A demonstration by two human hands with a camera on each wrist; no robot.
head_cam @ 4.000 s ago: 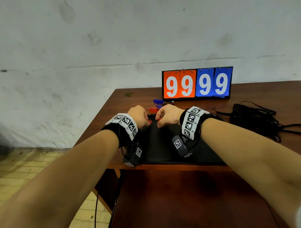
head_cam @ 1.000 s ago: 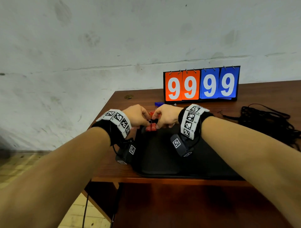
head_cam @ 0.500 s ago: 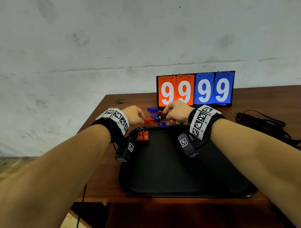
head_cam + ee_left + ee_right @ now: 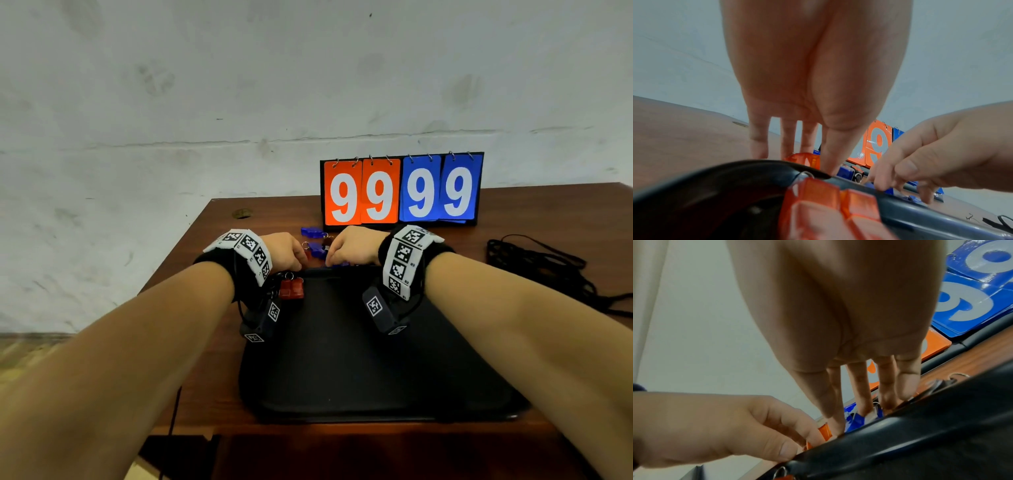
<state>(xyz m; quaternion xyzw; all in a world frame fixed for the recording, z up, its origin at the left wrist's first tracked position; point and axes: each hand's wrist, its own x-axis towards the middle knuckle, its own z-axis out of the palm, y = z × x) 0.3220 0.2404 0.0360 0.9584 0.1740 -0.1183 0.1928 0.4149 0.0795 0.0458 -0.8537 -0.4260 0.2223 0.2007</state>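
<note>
Just changed: red pair (2 red tags on 1 ring) is no longer held up betw. both hands as 1 s ago. It now lies in the tray, far-left corner, just inside the rim.
Hands: both have gone past the tray's far edge since then, onto the heap of tags on the tabletop, betw. tray & scoreboard.
L hand: fingers point down, tips at a loose red tag just behind the rim. Pinched or only touched, can't tell.
R hand: fingertips down among the blue tags, thumb close to index. Real hold or just contact, can't tell.
Meaning: prob. one pair finished & set down, next tags being picked. Looks early, w/ only 1 ringed pair in the tray & several tags still outside.
Watch: tags are small, rings may snag. Heap sits tight to the rim, so a pull could drag neighbours.
Rest: cables toward the tabletop's right edge, well apart.
</note>
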